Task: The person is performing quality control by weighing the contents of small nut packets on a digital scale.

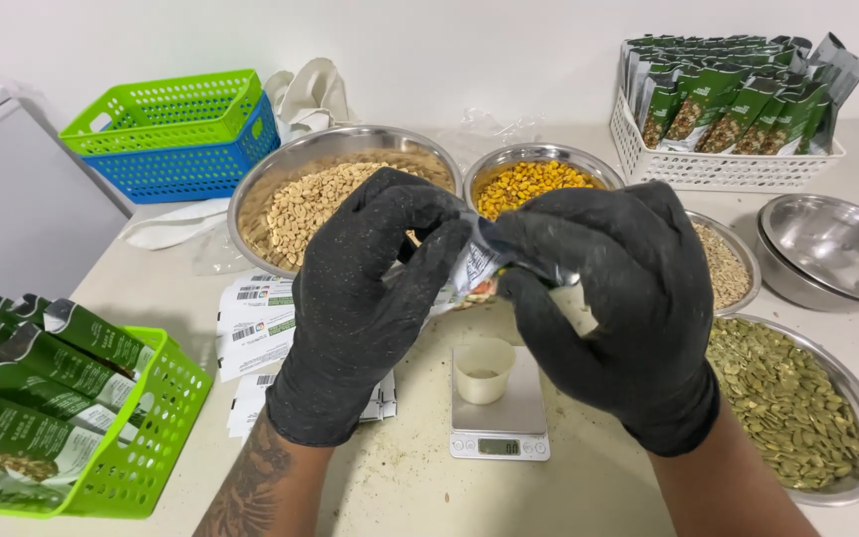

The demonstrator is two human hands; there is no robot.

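Head: 2 hands point(489, 308), 1 pouch point(474, 270).

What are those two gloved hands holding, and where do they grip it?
A small foil pouch, pinched between both hands: the left hand grips its left side near the top edge, and the right hand grips the right side. Its lower part hangs above the scale.

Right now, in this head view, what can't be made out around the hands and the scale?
- Small pouch: mostly covered by the left hand and right hand; its mouth and contents are hidden.
- Scale display: too small to read.
- Grain bowl: partly hidden behind the right hand.
- Green basket of pouches: cut off by the left edge.
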